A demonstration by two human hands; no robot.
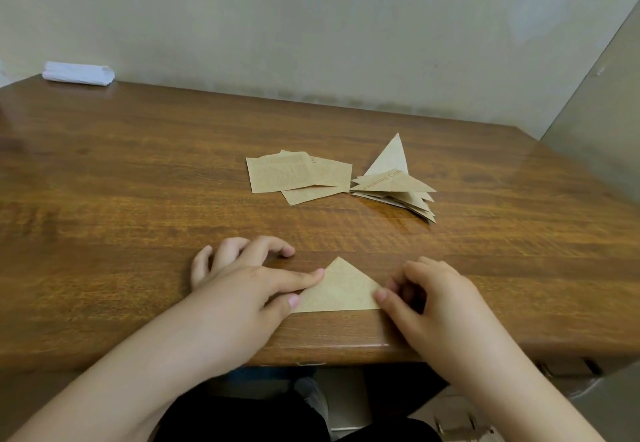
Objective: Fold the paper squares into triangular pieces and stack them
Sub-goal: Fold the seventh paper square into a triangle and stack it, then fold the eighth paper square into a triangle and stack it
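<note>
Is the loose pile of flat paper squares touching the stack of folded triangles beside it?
Cannot tell. In the head view, the flat squares and the folded triangle stack nearly meet at one corner, with no plain gap or contact.

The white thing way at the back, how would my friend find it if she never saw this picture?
Start at the wooden table and follow it to its far left corner, by the wall. There lies a white folded bundle, maybe cloth or paper; I cannot tell which. It is the only white thing; the flat paper squares and the triangle stack are tan and sit mid-table.
</note>
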